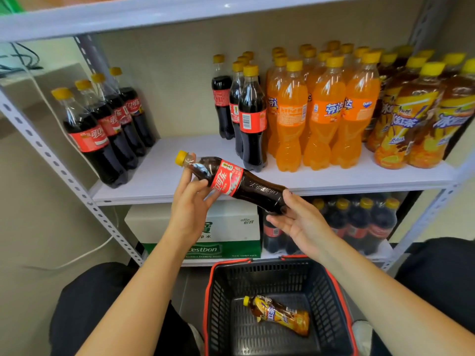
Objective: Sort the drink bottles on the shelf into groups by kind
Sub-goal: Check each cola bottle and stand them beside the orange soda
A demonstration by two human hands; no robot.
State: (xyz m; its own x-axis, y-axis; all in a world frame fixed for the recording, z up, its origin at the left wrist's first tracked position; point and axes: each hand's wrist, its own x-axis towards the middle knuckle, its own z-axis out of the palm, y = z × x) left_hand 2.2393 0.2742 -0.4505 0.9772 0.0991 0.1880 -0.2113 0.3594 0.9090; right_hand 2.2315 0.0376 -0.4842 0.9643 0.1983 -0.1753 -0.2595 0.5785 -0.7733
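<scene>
Cola bottle (231, 179) is held in both hands, lying near level in front of the shelf (159, 173) with its cap to the left. Fingers (199, 186) and thumb of the left hand (190, 209) are clamped on the neck and shoulder, just below the yellow cap. The right hand (300, 222) has its fingers spread and nearly straight beneath the base, cradling rather than gripping. The bottle touches no standing stock.

On the shelf, a left cola row (102, 124) stands by the left post, followed by a bare stretch. A middle cola group (246, 116) stands against the orange soda bottles (321, 111), and iced tea bottles (416, 116) fill the right end. Below, a basket (213, 291) holds one tea bottle (280, 314) on its side.

Assessment: the step in hand is placing this bottle with its kind. Recommended:
- Take the weight with the left hand at the shoulder.
- Turn the bottle upright before it crosses the shelf edge.
- Set the base flat in the bare stretch beside a cola set.
- Release only once it stands.

Risk: the base may clip the front cola and topple it.
</scene>
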